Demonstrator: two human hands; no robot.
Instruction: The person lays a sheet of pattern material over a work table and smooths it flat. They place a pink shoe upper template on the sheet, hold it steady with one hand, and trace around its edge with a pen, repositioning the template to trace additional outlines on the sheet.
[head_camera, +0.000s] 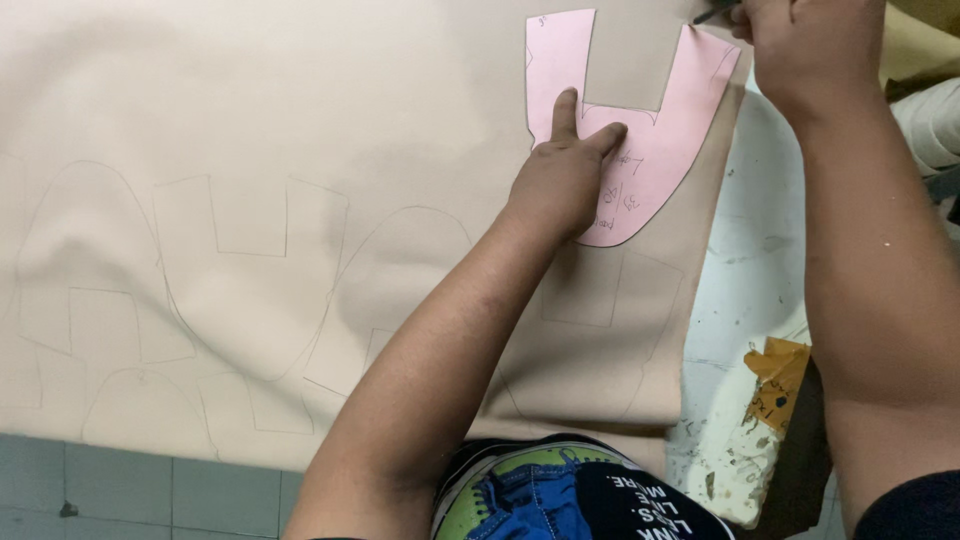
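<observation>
Tracing step in hand, by the look of it. Tan sheet (300, 120) covers the worktable (745, 300) and carries several pencilled outlines. Pink U-shaped template (660, 150) lies flat near its upper right edge. Left hand (560, 180) presses the template down, fingers spread. Right hand (810, 40) is closed on a dark pen (712, 15) at the template's top right corner. Next move calls for steady pressure and no slip.
</observation>
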